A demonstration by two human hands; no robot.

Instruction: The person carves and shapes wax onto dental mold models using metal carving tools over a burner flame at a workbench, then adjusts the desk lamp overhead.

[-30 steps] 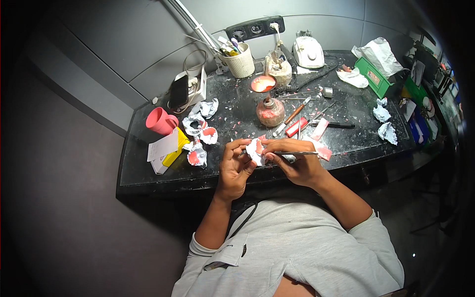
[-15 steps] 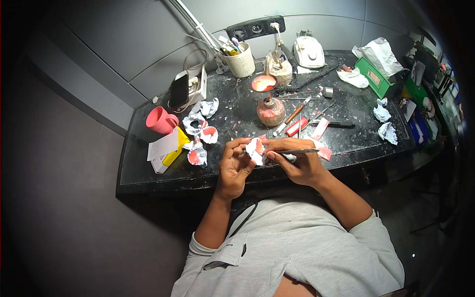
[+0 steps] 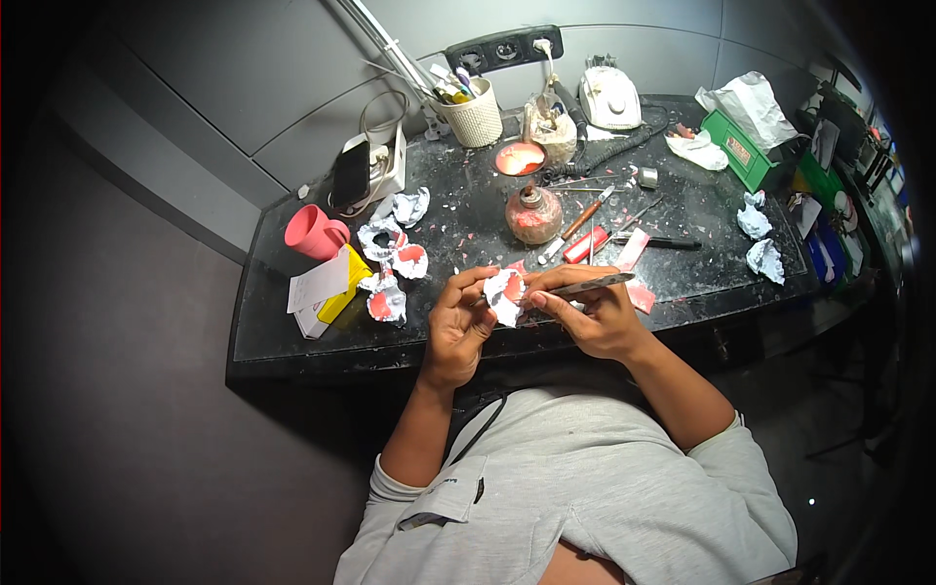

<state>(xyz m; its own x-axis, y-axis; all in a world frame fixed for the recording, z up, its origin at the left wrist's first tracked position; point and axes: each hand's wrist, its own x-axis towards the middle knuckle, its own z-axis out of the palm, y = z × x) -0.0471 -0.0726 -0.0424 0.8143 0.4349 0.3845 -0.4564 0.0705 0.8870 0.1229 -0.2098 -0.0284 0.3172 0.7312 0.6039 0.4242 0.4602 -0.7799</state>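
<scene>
Close to the front edge of the black bench, my left hand (image 3: 456,330) pinches a white plaster dental cast (image 3: 503,304) with pink wax on it. My right hand (image 3: 597,317) is closed round a slim wax carving tool (image 3: 597,284), its handle pointing right and its working end at the cast. My right fingertips nearly meet the cast's edge, and they hide the tool's tip. Beyond my hands stands a round glass spirit burner (image 3: 533,216) smeared with pink wax. Several similar casts, one marked by pink wax (image 3: 410,260), lie to the left.
A pink mug (image 3: 316,234), a yellow and white box (image 3: 336,297) and a phone (image 3: 351,175) stand at the left. Behind the burner are a shallow dish of wax (image 3: 520,159) and a white pen basket (image 3: 473,115). Pink wax sheets (image 3: 632,251), tools and more casts (image 3: 764,261) lie right.
The carving tool has turned in my right hand, its handle end now raised and showing a broader face. The cast has tilted slightly in my left hand.
</scene>
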